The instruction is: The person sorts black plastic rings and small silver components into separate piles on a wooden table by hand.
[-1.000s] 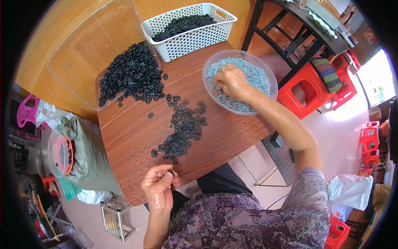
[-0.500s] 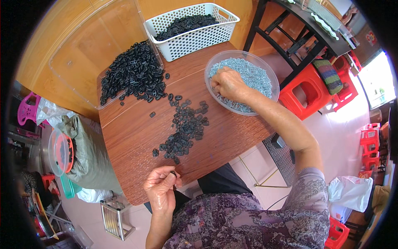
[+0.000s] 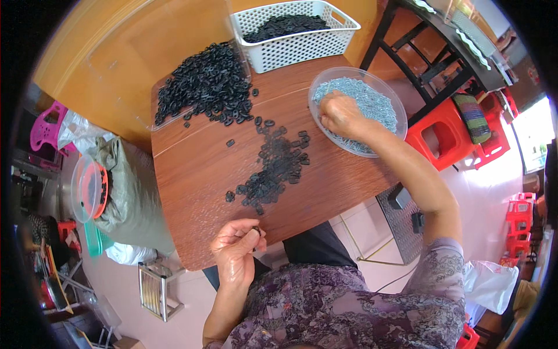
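Note:
My left hand (image 3: 235, 247) is just off the near edge of the brown table (image 3: 200, 215). Its thumb and fingertips pinch a small black plastic piece (image 3: 256, 230). My right hand (image 3: 342, 114) dips into a round clear tub (image 3: 401, 131) filled with silvery screws (image 3: 372, 104). Its fingers are bent down and pressed together among the screws, so their tips are hidden. Between my hands and the back of the table lies a loose spread of small black pieces (image 3: 273, 166).
A clear bin on its side spills a heap of black oval pieces (image 3: 203, 87) at the back left. Behind stands a white perforated basket (image 3: 296, 49) of similar pieces. Red stools (image 3: 439, 136) and a dark stand (image 3: 418, 64) are right; a grey-green sack (image 3: 131, 203) is left.
The whole scene has shifted right and slightly up in the picture as the view turned. My right hand stays in the tub of screws, and my left still pinches the black piece.

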The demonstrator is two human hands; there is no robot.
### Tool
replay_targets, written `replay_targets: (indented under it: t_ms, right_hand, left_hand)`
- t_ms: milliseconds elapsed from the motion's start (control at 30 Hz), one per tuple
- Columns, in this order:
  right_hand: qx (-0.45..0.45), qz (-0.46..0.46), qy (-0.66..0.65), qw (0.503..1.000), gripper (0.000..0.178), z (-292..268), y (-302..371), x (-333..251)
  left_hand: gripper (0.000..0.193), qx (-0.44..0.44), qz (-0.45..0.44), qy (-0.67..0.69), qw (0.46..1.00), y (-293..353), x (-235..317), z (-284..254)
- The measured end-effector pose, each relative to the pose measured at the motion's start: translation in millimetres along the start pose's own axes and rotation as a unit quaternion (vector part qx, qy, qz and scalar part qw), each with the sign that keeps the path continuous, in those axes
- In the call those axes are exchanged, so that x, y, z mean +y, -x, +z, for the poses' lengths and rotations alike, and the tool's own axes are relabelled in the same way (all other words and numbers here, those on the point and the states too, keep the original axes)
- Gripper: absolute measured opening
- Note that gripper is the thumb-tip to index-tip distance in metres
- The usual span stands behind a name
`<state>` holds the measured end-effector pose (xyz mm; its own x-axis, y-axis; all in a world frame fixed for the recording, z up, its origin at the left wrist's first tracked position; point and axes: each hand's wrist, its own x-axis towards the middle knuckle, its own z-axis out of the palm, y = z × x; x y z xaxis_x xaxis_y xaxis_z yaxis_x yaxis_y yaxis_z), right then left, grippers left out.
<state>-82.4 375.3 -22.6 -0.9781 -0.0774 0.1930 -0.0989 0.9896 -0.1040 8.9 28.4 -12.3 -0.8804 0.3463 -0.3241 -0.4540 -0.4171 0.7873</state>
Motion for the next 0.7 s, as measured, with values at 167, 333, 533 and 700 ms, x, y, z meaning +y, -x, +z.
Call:
replay_targets:
  t_ms: [167,333,533,700]
  right_hand:
    - [0.017,-0.024,0.023,0.999,0.007,-0.7,1.0,6.6]
    - [-0.031,-0.015,0.000,0.999,0.012,-6.6,0.7,7.1]
    - [0.036,0.035,-0.078,0.996,0.007,-21.4,2.1,-0.8]
    - [0.037,0.066,-0.272,0.959,0.009,-57.9,19.1,-43.9]
  left_hand:
    - [0.017,-0.005,0.010,0.003,1.000,2.9,0.7,-1.0]
    - [0.017,0.002,0.012,0.005,1.000,8.4,0.6,-2.2]
    - [0.016,0.008,0.000,0.005,1.000,8.4,2.3,-5.1]
    - [0.019,0.018,-0.021,0.023,0.999,-3.5,7.7,-1.3]
